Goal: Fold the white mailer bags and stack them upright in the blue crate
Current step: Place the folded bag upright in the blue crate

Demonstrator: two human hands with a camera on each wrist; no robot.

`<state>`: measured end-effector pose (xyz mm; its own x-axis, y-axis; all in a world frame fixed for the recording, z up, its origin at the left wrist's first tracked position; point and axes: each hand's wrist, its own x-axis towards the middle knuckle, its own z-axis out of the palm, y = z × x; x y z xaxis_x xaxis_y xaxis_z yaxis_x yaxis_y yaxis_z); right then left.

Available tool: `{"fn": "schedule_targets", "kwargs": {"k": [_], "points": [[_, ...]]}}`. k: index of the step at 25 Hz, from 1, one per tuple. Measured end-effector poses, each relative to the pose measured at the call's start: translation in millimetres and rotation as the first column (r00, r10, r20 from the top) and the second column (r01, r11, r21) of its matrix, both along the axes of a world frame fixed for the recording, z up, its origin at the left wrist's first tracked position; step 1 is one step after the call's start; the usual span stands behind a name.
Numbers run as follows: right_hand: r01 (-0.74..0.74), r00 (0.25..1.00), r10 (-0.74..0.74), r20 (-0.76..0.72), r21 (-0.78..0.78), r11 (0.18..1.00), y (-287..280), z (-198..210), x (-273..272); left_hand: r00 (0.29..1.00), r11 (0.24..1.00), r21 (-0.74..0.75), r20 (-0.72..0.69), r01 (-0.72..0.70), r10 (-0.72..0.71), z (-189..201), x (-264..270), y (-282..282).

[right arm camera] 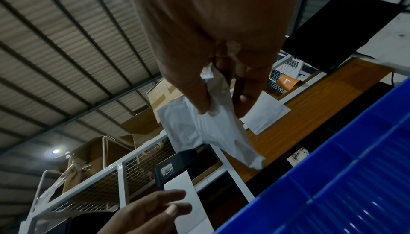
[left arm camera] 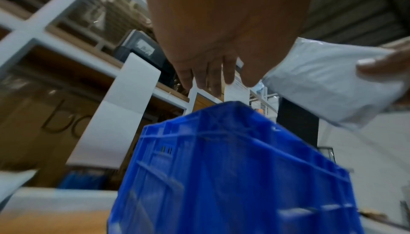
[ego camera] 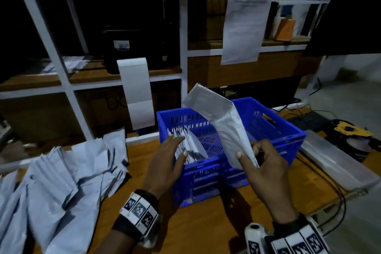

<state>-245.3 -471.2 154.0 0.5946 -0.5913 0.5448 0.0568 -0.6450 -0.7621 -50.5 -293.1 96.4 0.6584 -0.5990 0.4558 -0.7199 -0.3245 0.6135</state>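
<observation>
The right hand pinches a folded bag at frame centre over the crate, while the open left hand seems to part the bags standing inside, so next comes sliding it in upright.

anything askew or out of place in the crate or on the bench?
Bags in the blue crate lean rather than stand upright, with the left hand against them. The unfolded pile sprawls unevenly across the bench. The right hand pinches a folded mailer, tilted, above the crate.
</observation>
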Motion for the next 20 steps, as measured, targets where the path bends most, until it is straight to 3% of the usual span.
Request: {"fn": "schedule_targets", "kwargs": {"k": [3, 5, 8, 11, 17, 20], "points": [[0.032, 0.997, -0.032, 0.064, 0.014, 0.999, 3.4, 5.2, 35.5, 0.998, 0.995, 0.097, 0.057, 0.023, -0.029, 9.1, 32.5, -12.4], [0.036, 0.998, -0.036, 0.051, 0.003, 0.999, 0.1, 4.1, 59.4, 0.998, 0.987, 0.147, 0.003, 0.069, -0.070, 6.8, 51.2, -20.6], [0.011, 0.996, -0.013, -0.089, -0.026, 1.000, -16.0, -0.9, 90.6, 0.987, 0.960, 0.266, -0.154, 0.084, -0.044, -0.6, 75.8, -32.7], [-0.005, 0.951, -0.010, -0.310, -0.048, 0.999, -36.3, 9.3, 118.9, 0.992, 0.915, 0.396, -0.057, -0.080, 0.112, 4.1, 92.2, -42.3], [-0.052, 0.690, -0.085, -0.719, -0.166, 0.985, -75.9, 23.1, 183.8, 0.980, 0.917, 0.353, 0.001, -0.185, 0.197, 8.4, 91.4, -57.4], [-0.114, 0.493, -0.089, -0.866, -0.165, 0.980, -86.2, 24.3, 207.1, 0.980, 0.920, 0.350, -0.028, -0.175, 0.197, 3.0, 89.7, -58.1]]}}
